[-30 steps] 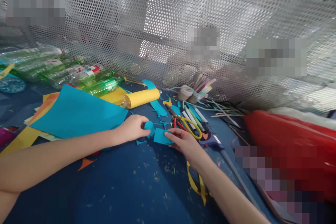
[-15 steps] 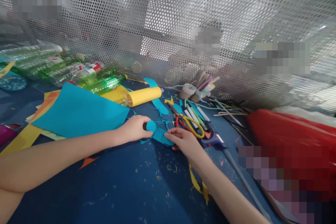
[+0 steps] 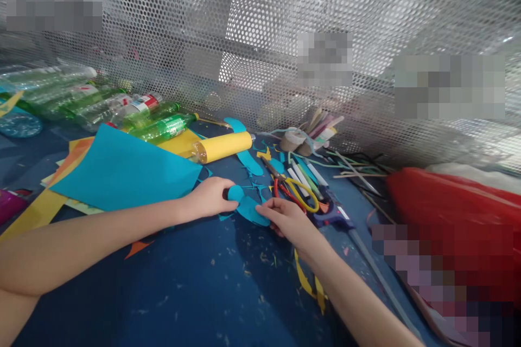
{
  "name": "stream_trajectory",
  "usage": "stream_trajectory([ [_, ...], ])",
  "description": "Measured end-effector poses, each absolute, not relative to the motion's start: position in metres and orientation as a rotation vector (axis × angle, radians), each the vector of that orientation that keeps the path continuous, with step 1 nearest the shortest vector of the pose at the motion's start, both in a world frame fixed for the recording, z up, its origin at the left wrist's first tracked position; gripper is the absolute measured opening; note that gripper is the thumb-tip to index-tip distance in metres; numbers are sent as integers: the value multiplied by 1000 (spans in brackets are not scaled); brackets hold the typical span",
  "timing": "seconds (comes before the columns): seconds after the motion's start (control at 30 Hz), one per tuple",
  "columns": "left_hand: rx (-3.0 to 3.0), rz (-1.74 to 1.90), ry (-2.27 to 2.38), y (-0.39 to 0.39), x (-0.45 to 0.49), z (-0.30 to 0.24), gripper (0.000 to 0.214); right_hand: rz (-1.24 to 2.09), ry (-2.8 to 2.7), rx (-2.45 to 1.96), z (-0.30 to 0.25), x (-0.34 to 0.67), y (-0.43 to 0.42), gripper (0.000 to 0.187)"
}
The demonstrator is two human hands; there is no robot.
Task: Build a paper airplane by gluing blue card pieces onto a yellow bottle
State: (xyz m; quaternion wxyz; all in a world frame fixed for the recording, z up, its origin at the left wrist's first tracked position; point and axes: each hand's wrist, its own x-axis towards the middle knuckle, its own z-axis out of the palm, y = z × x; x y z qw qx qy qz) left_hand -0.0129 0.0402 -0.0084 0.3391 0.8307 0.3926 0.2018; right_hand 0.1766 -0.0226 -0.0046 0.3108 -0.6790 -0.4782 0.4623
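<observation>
My left hand (image 3: 209, 197) is closed around a small dark item whose round face (image 3: 235, 193) is blue. What kind of item it is, I cannot make out. Between the thumb and fingers of my right hand (image 3: 283, 216) is the edge of a rounded blue paper cutout (image 3: 252, 210), which reaches left to just below the round face. Whether the two touch is unclear. Scissors (image 3: 300, 194) with yellow and red handles lie just beyond my right hand. A large blue paper sheet (image 3: 126, 171) spreads beside my left forearm.
A bottle wrapped in yellow paper (image 3: 226, 146) lies beyond my hands. Several plastic bottles (image 3: 166, 127) lie at the left. Markers (image 3: 301, 176), a blue glue gun (image 3: 334, 214) and red material (image 3: 443, 200) are at the right. A perforated metal screen (image 3: 264, 27) stands behind.
The blue cutout in my right hand has turned slightly and now shows more of its flat face. Both hands keep their grip in nearly the same place.
</observation>
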Motion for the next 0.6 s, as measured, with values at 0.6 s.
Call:
stream_trajectory([
  [0.6,2231,539,1054,38,-11,-7,8,1191,-1282,-1800,-5,174,-23,27],
])
